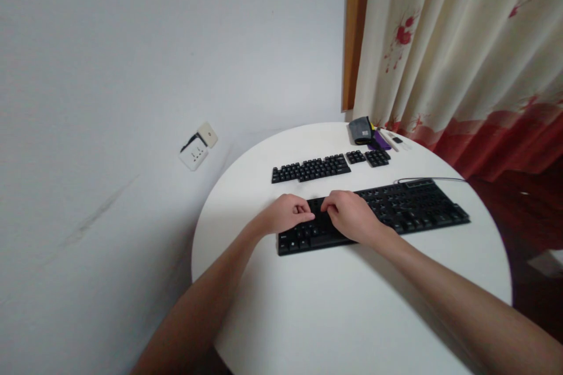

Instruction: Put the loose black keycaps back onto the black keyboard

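A black keyboard (pixel 321 240) lies slightly slanted on the white round table, with many of its keycaps off across the middle and right. My left hand (pixel 288 214) is over the keyboard's left end, fingers curled and thumb stretched towards the keys. Close beside it, my right hand (pixel 349 214) bends over the left-middle part, its fingertips pinched together low at the board. Anything between the fingers of either hand is too small or hidden to make out. Behind the keyboard, loose black keycaps (pixel 323 168) lie grouped in keyboard order.
Smaller groups of keycaps, a block (pixel 355 157) and a number-pad block (pixel 377 157), continue to the right. At the table's (pixel 264 299) far edge sit a grey cloth pouch (pixel 360 130), a purple item (pixel 380 140) and small tools. A cable (pixel 433 179) runs off right. Wall and curtain (pixel 440 58) border the table.
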`<state>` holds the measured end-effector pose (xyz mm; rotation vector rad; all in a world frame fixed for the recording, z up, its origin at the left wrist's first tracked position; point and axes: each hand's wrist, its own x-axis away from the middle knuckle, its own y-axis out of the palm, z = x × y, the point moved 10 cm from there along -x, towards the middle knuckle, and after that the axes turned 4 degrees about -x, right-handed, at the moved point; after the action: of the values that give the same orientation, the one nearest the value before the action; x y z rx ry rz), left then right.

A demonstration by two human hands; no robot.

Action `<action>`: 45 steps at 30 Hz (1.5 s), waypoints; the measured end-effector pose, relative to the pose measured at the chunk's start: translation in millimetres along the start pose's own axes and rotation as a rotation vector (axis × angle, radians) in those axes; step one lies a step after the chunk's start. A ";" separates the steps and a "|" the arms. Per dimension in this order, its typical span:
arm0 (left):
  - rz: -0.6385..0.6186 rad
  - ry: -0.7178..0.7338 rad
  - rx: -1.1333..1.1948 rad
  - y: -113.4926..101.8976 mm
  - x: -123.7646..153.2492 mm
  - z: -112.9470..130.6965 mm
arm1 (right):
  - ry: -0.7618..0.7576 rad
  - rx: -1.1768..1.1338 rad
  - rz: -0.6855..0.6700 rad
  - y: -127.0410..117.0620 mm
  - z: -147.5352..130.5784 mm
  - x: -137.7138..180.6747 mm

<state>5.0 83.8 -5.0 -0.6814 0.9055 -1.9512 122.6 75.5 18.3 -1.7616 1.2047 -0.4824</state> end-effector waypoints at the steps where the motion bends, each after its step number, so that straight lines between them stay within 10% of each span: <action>1: -0.016 -0.001 0.007 1.7 0.5 0.4 | 0.013 -0.005 0.005 0.0 2.6 -0.6; 24: -0.058 -0.076 -0.059 9.7 1.3 -14.1 | 0.109 0.030 -0.130 12.9 9.9 1.5; 34: 0.492 0.096 -0.303 -28.0 -14.7 -16.9 | 0.099 0.036 -0.125 16.9 11.7 0.6; 45: 0.334 0.135 -0.470 -8.3 -36.3 -22.2 | 0.089 0.043 -0.120 14.6 7.9 2.6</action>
<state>2.3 125.8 -15.6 -0.6143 1.4860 -1.5100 121.9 75.4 1.5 -1.7989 1.1459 -0.6588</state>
